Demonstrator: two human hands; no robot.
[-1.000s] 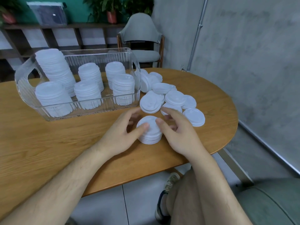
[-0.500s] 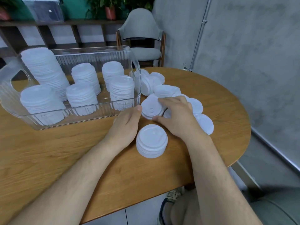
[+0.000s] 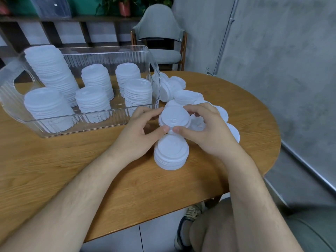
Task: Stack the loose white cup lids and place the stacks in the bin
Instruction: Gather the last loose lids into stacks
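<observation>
While both hands close on a small clump (image 3: 174,118) of lids, the left hand (image 3: 140,132) curls round its left edge and the right hand (image 3: 206,132) round its right. The thumbs meet at the near rim and the fingers hook over the far one, so the grip is a narrow two-handed pinch holding that clump. A second ago the same hands cup the stack (image 3: 171,154) near the table edge, and half a second ago they have left it and are reaching into the pile (image 3: 187,96). Now the clump is drawn toward the person and sits just behind the stack, seemingly above its far edge, though whether it is fully clear of the lids beneath cannot be told. The stack stands free and untouched on the table (image 3: 72,170). The change suggests that another batch is about to be set on top, which calls for lining up the rims before pressing down. The stack looks shorter than the binned stacks (image 3: 92,96), six of which stand inside the bin (image 3: 109,57) to the left. The pile, lying beside the bin's right end, still holds a fair number of lids, some leaning on edge, so the task seems well along but several rounds from done.
</observation>
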